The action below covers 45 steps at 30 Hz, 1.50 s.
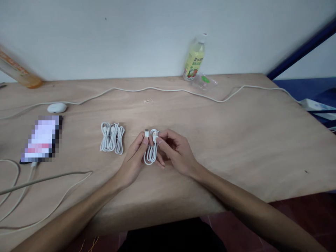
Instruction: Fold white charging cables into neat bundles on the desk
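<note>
A white USB cable (151, 155), coiled into a loop, is held between both hands above the table. My left hand (135, 157) pinches one small plug of it between thumb and fingers, the metal tip pointing away from me. The wider USB plug, beside it, is gripped by my right hand (178, 150), whose lower fingers curl behind the coil. To the left of my hands lie several bundled white cables (112, 138) side by side. Parts of the held coil are hidden by the fingers.
A phone (42, 138) with a cord plugged in lies at left, near a white oval case (57, 107). A long white cord (157, 89) crosses the table. Against the wall stand a yellow-green bottle (194, 59) and an orange-labelled bottle (21, 70). Small scraps (148, 102) lie mid-table.
</note>
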Available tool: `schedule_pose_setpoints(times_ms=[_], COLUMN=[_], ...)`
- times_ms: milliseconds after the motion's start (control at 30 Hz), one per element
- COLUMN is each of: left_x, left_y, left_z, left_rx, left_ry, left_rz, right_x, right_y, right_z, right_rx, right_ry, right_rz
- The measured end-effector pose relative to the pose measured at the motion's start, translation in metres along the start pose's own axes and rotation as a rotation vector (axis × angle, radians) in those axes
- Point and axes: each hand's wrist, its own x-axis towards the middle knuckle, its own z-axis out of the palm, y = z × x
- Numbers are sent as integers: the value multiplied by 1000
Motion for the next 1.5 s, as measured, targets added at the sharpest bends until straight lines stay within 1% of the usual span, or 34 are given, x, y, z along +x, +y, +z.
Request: schedule_pose_setpoints(times_ms=[233, 500, 667, 967, 1500], left_x=[-2, -2, -2, -2, -2], left_y=[-1, -1, -1, -4, 0], left_z=[-1, 3, 4, 0, 3], left_rx=[-17, -5, -15, -43, -63], left_ry=[-19, 5, -21, -55, -17], left_rz=[12, 48, 54, 73, 31], right_x=[0, 2, 3, 4, 6], right_y=[-3, -7, -6, -2, -6], right_z=[1, 2, 1, 1, 0], right_rx=[67, 76, 100, 133, 123], right_ry=[-7, 8, 16, 10, 6], right_rz=[-26, -48, -57, -76, -33])
